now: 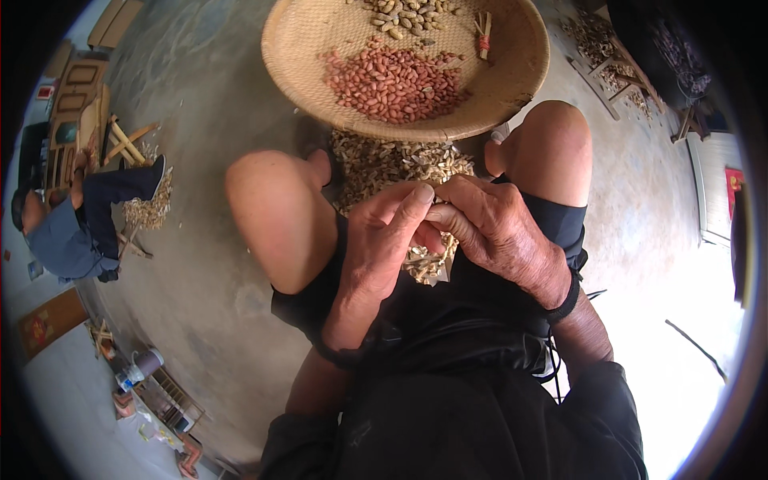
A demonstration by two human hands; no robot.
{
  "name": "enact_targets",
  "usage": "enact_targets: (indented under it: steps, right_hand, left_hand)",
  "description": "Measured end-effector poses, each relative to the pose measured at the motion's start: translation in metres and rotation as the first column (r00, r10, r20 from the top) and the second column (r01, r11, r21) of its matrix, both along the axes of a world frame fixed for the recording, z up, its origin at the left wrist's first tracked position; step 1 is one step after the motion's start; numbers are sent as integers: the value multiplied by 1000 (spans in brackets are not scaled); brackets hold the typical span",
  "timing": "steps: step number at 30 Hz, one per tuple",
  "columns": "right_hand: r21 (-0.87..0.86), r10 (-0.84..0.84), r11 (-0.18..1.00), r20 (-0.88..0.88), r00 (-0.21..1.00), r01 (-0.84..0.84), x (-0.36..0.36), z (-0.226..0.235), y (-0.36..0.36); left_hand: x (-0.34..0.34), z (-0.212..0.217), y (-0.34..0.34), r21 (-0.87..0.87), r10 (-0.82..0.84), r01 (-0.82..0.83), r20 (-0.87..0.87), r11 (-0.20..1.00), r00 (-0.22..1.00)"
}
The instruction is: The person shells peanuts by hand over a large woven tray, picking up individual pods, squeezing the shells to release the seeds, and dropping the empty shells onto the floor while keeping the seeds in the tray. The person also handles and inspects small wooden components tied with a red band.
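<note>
My left hand (380, 236) and my right hand (504, 228) meet between my knees, thumbs and fingers pinched together. Whatever they hold is small and hidden by the fingertips. Just beyond them a round woven tray (504, 100) holds a wide patch of reddish shelled peanuts (400, 84). At its far side lie unshelled peanuts (408, 14). A short bundle of sticks (483, 38) tied with a red band rests on the tray's right side. Below the hands and under the tray's near rim spreads a heap of broken peanut shells (392, 160).
Off to the left another person (68, 240) sits low beside a second shell heap (148, 206). A wooden frame (604, 84) stands at the upper right near more shells (592, 40). A ladder-like rack (172, 400) is at the lower left.
</note>
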State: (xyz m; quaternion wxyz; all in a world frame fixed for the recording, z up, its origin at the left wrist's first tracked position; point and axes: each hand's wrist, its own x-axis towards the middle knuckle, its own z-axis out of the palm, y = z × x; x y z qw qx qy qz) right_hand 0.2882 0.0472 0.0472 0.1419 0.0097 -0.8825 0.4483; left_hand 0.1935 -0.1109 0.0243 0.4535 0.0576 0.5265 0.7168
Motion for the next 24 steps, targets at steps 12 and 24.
enact_targets:
  steps: [12,24]
  right_hand:
    - [-210,15,978,50,999,-4,-63,10,37]
    - [-551,-135,756,396,908,353,-115,-41,63]
  left_hand:
    - [-43,-4,36,320,67,-118,166,940,984]
    - [-88,-43,77,208,159,-231,311,951,937]
